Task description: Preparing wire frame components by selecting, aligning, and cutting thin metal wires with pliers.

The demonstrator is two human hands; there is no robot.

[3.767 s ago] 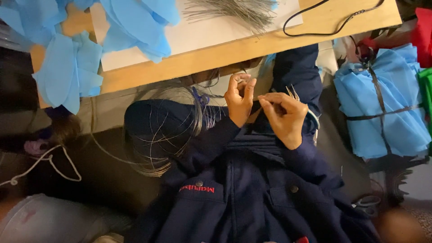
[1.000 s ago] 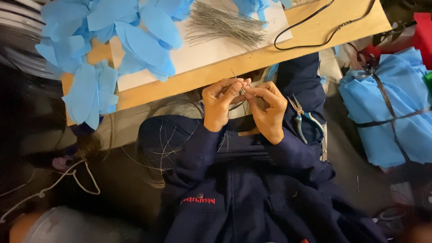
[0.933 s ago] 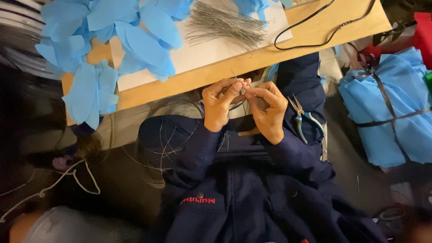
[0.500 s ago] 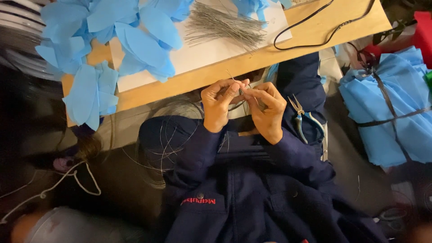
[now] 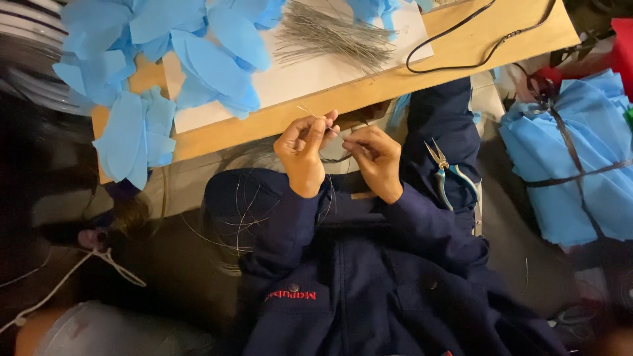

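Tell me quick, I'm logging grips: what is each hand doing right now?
Left hand: closed, fingers pinching a thin wire.
Right hand: closed, fingertips pinched on the same wire's other end, though the contact is too small to confirm.

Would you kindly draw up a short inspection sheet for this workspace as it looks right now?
Surface: wooden board carrying a white sheet.
Job's things: thin wire pinched between left hand and right hand; wire bundle on the sheet.
Clutter: blue fabric pieces; pliers on the lap; tied blue bundle.
Fingers: both hands closed on the wire.
Cables: black cable across the board.
Surroundings: white cord on the floor.
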